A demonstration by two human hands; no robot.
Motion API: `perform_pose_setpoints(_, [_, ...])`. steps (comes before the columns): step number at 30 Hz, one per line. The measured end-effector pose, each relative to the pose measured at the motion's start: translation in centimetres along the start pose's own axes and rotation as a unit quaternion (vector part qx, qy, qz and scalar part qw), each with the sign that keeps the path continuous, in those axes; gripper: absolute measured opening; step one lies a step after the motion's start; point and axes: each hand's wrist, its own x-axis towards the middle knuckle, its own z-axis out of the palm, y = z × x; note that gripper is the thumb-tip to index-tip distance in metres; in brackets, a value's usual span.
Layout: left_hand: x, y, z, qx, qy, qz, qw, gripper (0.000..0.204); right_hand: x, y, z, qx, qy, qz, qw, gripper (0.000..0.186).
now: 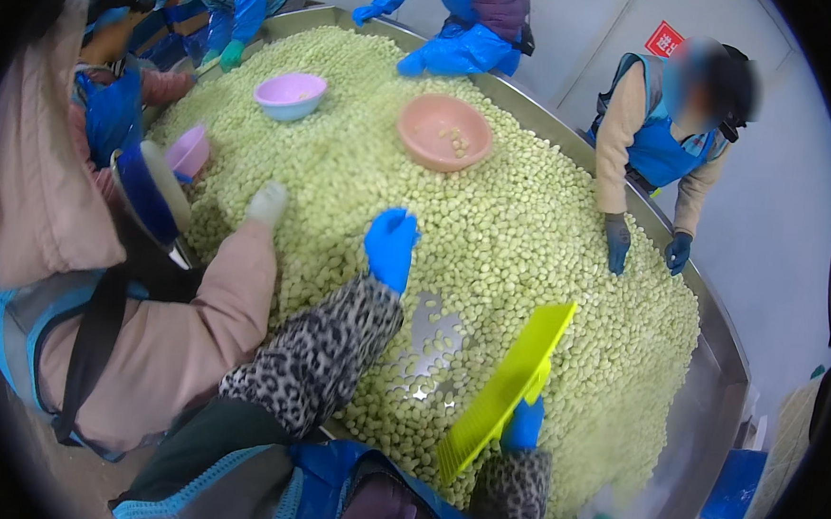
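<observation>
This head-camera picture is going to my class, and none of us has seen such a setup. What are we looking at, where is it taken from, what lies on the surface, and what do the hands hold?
The one picture comes from a wide-angle camera worn on a person's head, looking down, so straight edges bend near the rim. No machine works here, only people. The wearer's arms in spotted sleeves enter from below. The left hand, in a blue glove, rests open on a big heap of small pale green pieces filling a large metal table. The right hand, also blue-gloved, grips a flat yellow-green scoop. On the heap sit a pink bowl and a lilac bowl. Other gloved workers stand around the table.
</observation>
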Motion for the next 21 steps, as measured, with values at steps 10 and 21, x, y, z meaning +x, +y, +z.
perform_pose_setpoints(10, [15.5,-2.7,3.0,0.192,-0.168,0.046,0.966,0.029,-6.1,-1.0,-5.1,-0.049,0.16,-0.024,0.986,0.033])
perform_pose_setpoints(21, [-10.2,2.3,-3.6,0.195,-0.219,-0.215,0.931,0.022,-7.2,-2.6,-15.1,-0.253,0.282,0.061,0.923,0.033])
